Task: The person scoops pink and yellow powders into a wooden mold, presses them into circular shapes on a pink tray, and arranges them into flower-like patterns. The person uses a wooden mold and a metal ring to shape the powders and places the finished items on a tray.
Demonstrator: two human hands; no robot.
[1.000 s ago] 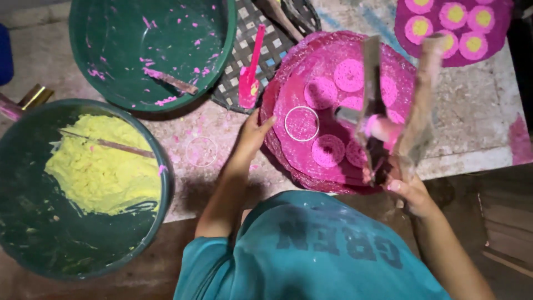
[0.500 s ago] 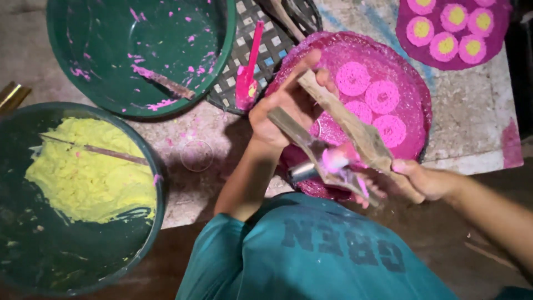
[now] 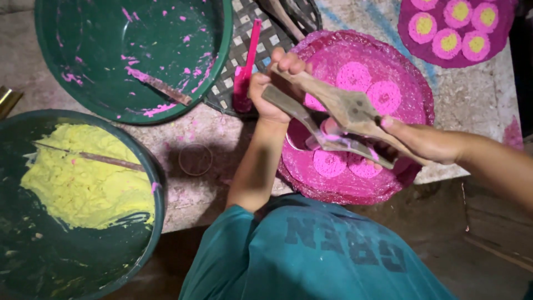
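- Since half a second ago the wooden press [image 3: 338, 111] has tilted flatter above the pink tray [image 3: 411, 94]; both hands stay clamped on it
- left hand [image 3: 272, 89] curled tight round the far handle ends; right hand [image 3: 422, 141] closed on the near end
- Count: two green basins, one pink-smeared [image 3: 72, 50], one holding yellow paste [image 3: 83, 178]; four pink discs visible on tray; five pink-yellow discs on purple tray [image 3: 411, 33]
- pink tray overhangs the table edge [image 3: 483, 161]; bare slab between basins
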